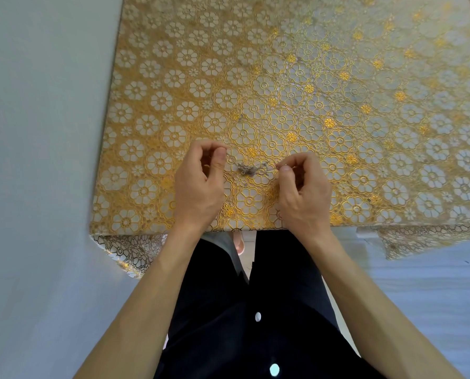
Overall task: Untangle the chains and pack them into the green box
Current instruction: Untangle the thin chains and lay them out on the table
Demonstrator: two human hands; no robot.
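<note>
A small knot of thin silver chains (pixel 247 168) hangs stretched between my two hands, just above the table near its front edge. My left hand (pixel 201 184) pinches one strand between thumb and curled fingers on the left of the knot. On the right, my right hand (pixel 302 187) pinches another strand at its fingertips. The strands run taut from the knot to each hand. No green box is in view.
The table (pixel 337 105) wears a gold and white flower-patterned cloth that hangs over the front edge. A pale wall runs along the left side. My dark-clothed legs are below the front edge.
</note>
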